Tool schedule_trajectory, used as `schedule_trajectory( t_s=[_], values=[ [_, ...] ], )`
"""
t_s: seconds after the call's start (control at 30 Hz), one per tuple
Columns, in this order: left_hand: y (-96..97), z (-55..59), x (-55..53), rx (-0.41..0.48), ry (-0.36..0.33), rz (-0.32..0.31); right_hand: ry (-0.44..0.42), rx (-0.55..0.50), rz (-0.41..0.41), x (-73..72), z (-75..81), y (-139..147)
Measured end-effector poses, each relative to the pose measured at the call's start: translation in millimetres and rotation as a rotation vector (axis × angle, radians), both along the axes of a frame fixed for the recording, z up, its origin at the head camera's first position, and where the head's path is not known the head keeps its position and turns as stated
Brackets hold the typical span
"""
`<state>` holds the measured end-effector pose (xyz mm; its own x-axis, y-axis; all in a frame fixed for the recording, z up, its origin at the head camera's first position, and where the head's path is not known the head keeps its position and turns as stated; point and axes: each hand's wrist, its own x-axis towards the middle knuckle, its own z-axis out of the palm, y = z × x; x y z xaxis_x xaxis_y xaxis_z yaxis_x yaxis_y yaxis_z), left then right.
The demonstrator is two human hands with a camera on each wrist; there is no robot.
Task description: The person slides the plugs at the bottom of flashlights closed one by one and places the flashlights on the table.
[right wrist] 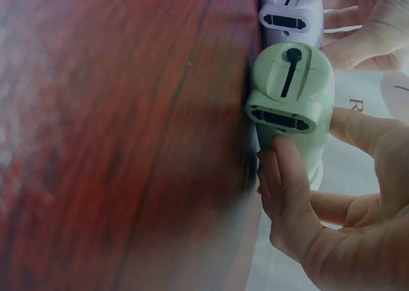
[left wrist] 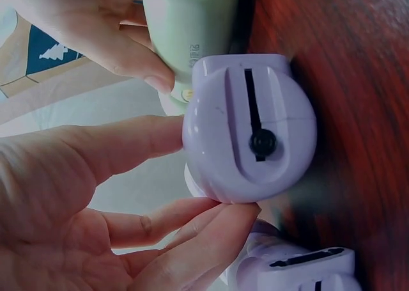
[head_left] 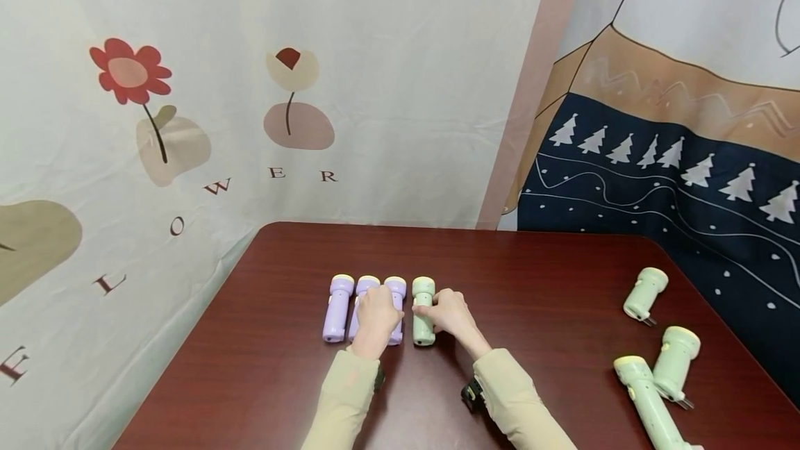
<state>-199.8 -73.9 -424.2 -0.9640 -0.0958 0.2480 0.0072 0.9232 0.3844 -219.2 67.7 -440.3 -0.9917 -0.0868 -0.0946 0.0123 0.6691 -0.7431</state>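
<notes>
Three purple flashlights lie side by side on the table, heads pointing away. My left hand (head_left: 376,314) holds the rightmost purple flashlight (head_left: 396,288) between thumb and fingers; in the left wrist view its rounded end (left wrist: 281,112) shows a black slider in a slot. The middle purple flashlight (head_left: 365,286) is partly hidden under that hand, and the leftmost purple flashlight (head_left: 338,307) lies beside it. Just to the right, a green flashlight (head_left: 423,297) lies parallel across a small gap. My right hand (head_left: 453,312) grips it, thumb on one side and fingers on the other.
At the table's right lie three more green flashlights: one farther back (head_left: 646,293), one nearer (head_left: 676,363) and one in front (head_left: 650,401), the latter two touching or overlapping. Two of them have metal prongs out. The brown table (head_left: 531,276) meets printed curtains behind.
</notes>
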Motion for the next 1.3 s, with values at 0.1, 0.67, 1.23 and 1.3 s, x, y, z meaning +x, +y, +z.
schedule_trajectory(
  t_s=[0.1, 0.67, 1.23, 1.3],
  values=[
    [0.1, 1.0, 0.6, -0.014, 0.002, -0.007, 0.004, 0.011, -0.001, -0.6, -0.3, -0.5],
    [-1.0, 1.7, 0.5, 0.038, -0.039, -0.001, 0.009, 0.073, 0.011, 2.2, 0.3, -1.0],
    [-1.1, 2.4, 0.4, 0.053, -0.027, 0.002, 0.063, 0.215, 0.02, 25.7, 14.4, 38.4],
    [-1.3, 2.0, -0.6, 0.053, -0.03, 0.0, 0.052, 0.226, 0.006, 30.4, 17.4, 46.7]
  ],
)
